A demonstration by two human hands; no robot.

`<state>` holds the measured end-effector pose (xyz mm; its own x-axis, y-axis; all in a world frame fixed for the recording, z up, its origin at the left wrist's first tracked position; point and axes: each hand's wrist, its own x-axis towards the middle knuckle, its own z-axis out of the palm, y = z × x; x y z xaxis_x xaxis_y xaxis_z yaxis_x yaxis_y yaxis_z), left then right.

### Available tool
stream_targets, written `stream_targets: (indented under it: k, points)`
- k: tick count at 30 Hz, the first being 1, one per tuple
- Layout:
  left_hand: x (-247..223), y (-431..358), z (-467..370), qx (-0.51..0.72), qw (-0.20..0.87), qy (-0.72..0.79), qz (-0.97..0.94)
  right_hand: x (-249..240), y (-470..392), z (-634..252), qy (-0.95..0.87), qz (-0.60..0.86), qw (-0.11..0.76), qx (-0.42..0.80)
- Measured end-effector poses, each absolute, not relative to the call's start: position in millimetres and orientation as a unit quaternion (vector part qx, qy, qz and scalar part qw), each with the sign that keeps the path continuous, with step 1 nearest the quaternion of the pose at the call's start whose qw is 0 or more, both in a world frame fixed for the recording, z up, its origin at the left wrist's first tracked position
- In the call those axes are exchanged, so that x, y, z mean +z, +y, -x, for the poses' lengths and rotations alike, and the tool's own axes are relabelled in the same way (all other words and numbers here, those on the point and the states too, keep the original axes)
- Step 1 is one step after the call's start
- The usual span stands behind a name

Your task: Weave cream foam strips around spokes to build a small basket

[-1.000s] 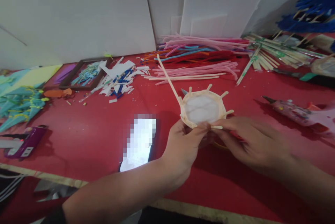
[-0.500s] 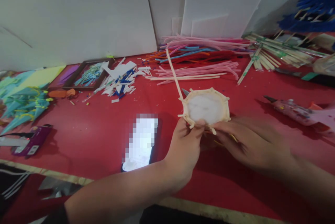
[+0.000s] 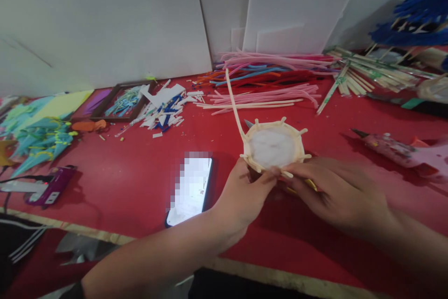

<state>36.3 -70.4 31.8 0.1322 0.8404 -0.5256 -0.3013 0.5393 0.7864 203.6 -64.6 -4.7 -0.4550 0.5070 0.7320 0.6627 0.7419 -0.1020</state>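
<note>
A cream, round frame of fuzzy pipe cleaners (image 3: 300,146) with a white middle is held over the table, stubby ends jutting from its rim. From its left side a long cream pipe cleaner (image 3: 234,104) sticks up. My left hand (image 3: 245,194) grips the near left rim, thumb on top. At the near right rim, my right hand (image 3: 336,191) pinches by a short pipe cleaner end. Beneath the frame, a grey pointed tip (image 3: 248,123) pokes out behind, and a yellow band (image 3: 311,185) shows by my right fingers; the rest is hidden.
Left of my hands lies a lit phone (image 3: 191,191). Pipe cleaner bundles (image 3: 266,91) and bundled sticks (image 3: 367,73) lie at the back. A pink glue gun (image 3: 395,149) rests right. Paper scraps (image 3: 164,107), teal cut pieces (image 3: 42,140) and a purple power strip (image 3: 58,184) are left.
The round frame has turned slightly in my hands, its stubby ends shifting round the rim. My fingers stay at the near edge. The camera view has shifted a little.
</note>
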Motion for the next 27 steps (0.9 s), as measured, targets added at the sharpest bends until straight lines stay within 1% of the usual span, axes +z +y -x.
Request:
stream_targets:
  k: [11, 21, 22, 24, 26, 27]
  points:
    - [29, -64, -20, 0.372, 0.731, 0.502, -0.274, -2, -65, -202, -0.845, 0.349, 0.392, -0.102]
    - [28, -63, 0, 0.392, 0.645, 0.531, -0.384, -1, -65, -206, -0.803, 0.419, 0.405, -0.123]
    - [30, -61, 7, 0.401, 0.624, 0.529, -0.413, -1, -65, -207, -0.803, 0.422, 0.402, -0.126]
    - [37, -55, 25, 0.43, 0.547, 0.545, -0.468, 0, -65, -208, -0.801, 0.429, 0.399, -0.122]
    - [43, -50, 45, 0.439, 0.416, 0.584, -0.541, 1, -66, -209, -0.8, 0.438, 0.394, -0.114]
    - [46, -49, 54, 0.415, 0.338, 0.611, -0.584, 1, -66, -209, -0.8, 0.438, 0.394, -0.113]
